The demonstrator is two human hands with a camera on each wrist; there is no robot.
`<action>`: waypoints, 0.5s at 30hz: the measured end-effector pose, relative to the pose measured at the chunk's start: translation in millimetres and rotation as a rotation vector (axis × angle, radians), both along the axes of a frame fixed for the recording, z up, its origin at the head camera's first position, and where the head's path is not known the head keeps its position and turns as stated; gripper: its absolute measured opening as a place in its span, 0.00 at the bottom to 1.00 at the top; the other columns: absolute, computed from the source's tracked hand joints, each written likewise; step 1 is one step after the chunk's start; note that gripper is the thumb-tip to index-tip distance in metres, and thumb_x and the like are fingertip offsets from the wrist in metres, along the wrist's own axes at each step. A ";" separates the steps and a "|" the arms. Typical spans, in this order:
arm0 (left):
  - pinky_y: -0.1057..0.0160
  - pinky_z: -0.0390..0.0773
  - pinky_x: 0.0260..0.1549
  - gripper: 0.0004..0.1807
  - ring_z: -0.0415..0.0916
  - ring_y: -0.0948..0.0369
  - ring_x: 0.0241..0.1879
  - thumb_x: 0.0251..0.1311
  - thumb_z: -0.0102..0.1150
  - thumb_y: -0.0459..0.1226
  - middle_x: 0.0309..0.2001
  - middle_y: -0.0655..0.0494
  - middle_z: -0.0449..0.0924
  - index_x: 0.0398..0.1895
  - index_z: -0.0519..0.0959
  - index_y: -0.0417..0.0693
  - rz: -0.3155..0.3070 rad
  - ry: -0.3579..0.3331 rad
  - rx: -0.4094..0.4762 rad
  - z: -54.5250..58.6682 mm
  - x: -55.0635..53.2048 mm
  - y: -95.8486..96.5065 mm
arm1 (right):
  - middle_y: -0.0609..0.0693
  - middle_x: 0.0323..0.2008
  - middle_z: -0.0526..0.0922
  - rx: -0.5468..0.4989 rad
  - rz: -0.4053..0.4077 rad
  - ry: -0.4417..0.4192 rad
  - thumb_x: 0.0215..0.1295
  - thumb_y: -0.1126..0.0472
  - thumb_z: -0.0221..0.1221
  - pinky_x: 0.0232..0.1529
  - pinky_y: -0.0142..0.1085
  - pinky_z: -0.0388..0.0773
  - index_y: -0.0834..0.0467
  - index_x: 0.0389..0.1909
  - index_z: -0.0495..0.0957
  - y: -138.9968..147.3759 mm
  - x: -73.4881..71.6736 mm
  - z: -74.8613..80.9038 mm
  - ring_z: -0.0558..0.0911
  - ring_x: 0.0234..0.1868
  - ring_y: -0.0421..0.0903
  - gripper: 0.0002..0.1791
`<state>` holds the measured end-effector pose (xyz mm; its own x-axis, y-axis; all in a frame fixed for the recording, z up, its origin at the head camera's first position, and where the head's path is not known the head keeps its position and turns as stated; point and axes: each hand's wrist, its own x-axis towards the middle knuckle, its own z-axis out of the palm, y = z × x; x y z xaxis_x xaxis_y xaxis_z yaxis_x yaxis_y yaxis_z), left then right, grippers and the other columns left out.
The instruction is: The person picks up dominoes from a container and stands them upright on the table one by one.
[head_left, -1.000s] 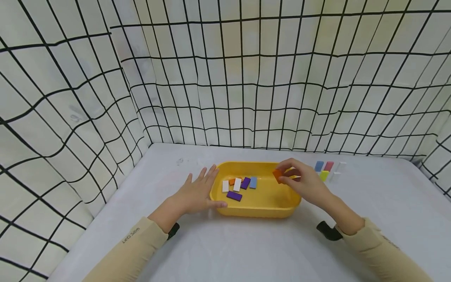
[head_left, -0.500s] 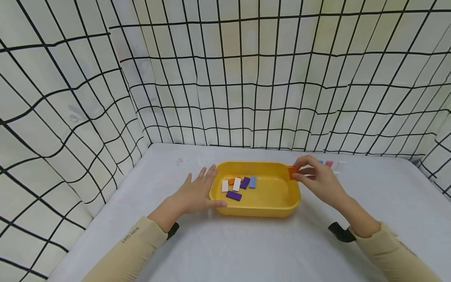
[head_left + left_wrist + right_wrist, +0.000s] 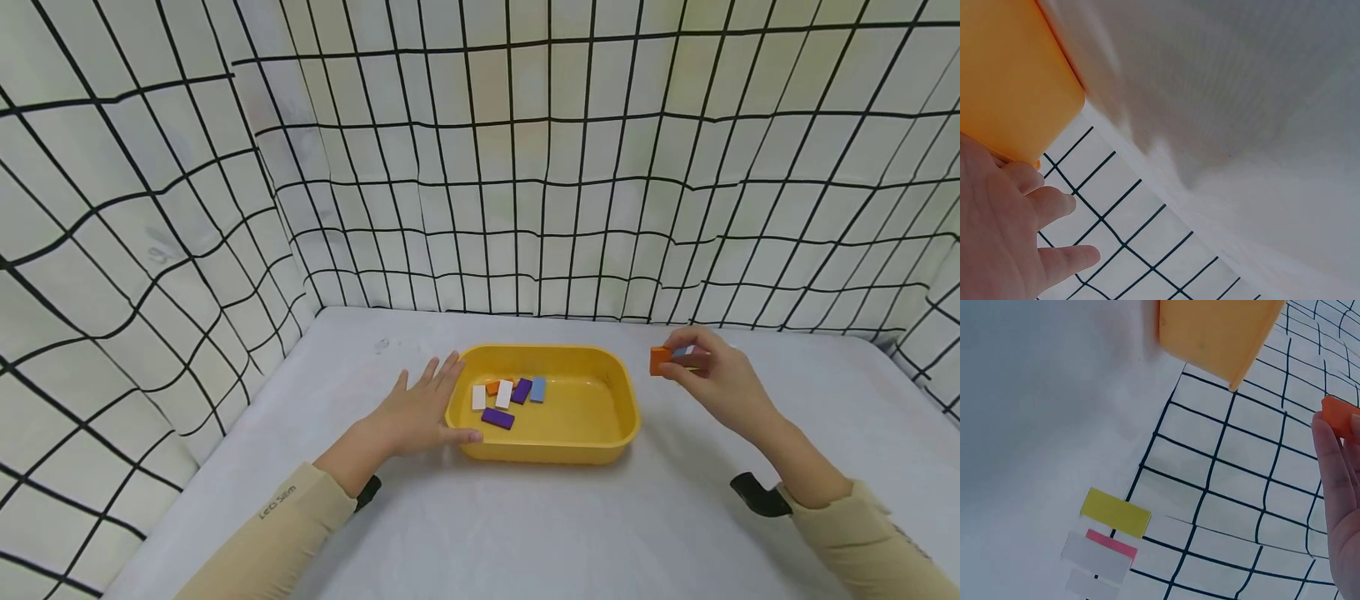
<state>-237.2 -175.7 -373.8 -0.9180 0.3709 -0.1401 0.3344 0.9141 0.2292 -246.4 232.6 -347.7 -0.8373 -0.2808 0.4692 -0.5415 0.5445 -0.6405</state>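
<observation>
My left hand (image 3: 420,412) lies with spread, straight fingers against the left end of a yellow plastic tub (image 3: 547,452). In the left wrist view its fingers (image 3: 1067,259) stick out beside the tub's wall (image 3: 1016,69). To the right of the tub, my right hand (image 3: 723,383) pinches an orange rectangular block (image 3: 660,361) between fingertips and thumb, above the table; the same block (image 3: 1338,417) shows at the right wrist view's edge. Inside the tub's left half lie purple blocks (image 3: 498,418), white blocks (image 3: 478,397), a light blue block (image 3: 537,389) and a partly covered orange piece (image 3: 492,387).
On the table's right side lie a yellow block (image 3: 1115,512), a pink block (image 3: 1112,544) and white blocks (image 3: 1094,556), mostly hidden behind my right hand in the head view. A black grid net (image 3: 480,179) over white sheeting rises behind and beside the white table (image 3: 540,533).
My right hand has carried the orange block from over the tub's right part, past the rim, to the right. The left hand and the tub stay where they were.
</observation>
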 end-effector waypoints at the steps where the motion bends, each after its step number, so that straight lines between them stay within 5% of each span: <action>1: 0.31 0.34 0.72 0.65 0.33 0.45 0.81 0.58 0.57 0.71 0.84 0.50 0.34 0.84 0.41 0.43 0.001 0.000 -0.001 -0.2 0.0 0.0 | 0.59 0.46 0.83 0.005 -0.011 0.004 0.65 0.74 0.66 0.38 0.22 0.80 0.64 0.49 0.74 2.6 -0.1 0.6 0.85 0.41 0.34 0.15; 5: 0.31 0.34 0.72 0.65 0.33 0.45 0.81 0.58 0.57 0.71 0.84 0.50 0.34 0.84 0.41 0.44 0.002 0.003 -0.002 -1.0 -0.5 -0.2 | 0.60 0.48 0.80 0.026 -0.045 0.002 0.66 0.73 0.66 0.38 0.21 0.78 0.64 0.50 0.74 13.0 -1.1 1.7 0.86 0.42 0.39 0.15; 11: 0.31 0.34 0.72 0.65 0.33 0.45 0.81 0.58 0.57 0.72 0.84 0.50 0.34 0.84 0.41 0.43 0.002 0.006 -0.006 -0.9 -0.7 -0.2 | 0.53 0.49 0.78 0.016 -0.056 -0.010 0.69 0.71 0.64 0.40 0.19 0.78 0.64 0.52 0.73 27.3 -2.4 0.8 0.77 0.42 0.19 0.14; 15: 0.31 0.34 0.72 0.65 0.34 0.45 0.81 0.58 0.57 0.71 0.84 0.49 0.35 0.84 0.41 0.43 -0.001 0.008 -0.006 -0.6 -0.1 -0.1 | 0.54 0.50 0.78 0.016 -0.089 -0.010 0.70 0.69 0.64 0.41 0.17 0.76 0.63 0.56 0.73 38.3 -3.0 1.7 0.77 0.43 0.18 0.17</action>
<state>-237.3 -175.8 -374.4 -0.9188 0.3710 -0.1352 0.3369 0.9151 0.2214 -249.4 270.9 -345.9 -0.8638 -0.2125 0.4569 -0.4843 0.6004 -0.6364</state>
